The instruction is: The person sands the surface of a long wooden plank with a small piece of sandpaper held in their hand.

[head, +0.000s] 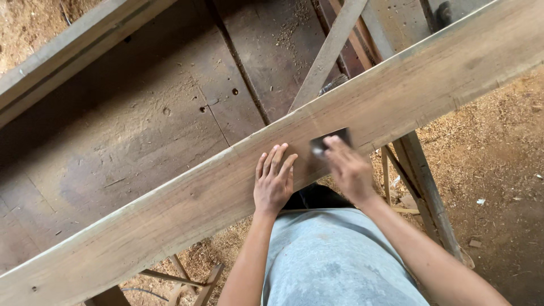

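Note:
A long wooden plank (170, 209) runs diagonally from the lower left to the upper right across a dark workbench (141, 124). My left hand (273, 181) lies flat on the plank near its front edge, fingers together and pointing away from me. Just to its right, my right hand (348, 167) presses a small dark sheet, like sandpaper (331, 140), onto the plank's face. The right hand is slightly blurred.
A narrower wooden batten (328, 54) crosses under the plank at the top centre. A slanted wooden leg (428, 192) stands at the right. Sawdust and wood chips cover the ground (498, 164). Another long board (68, 51) lies along the bench's far left edge.

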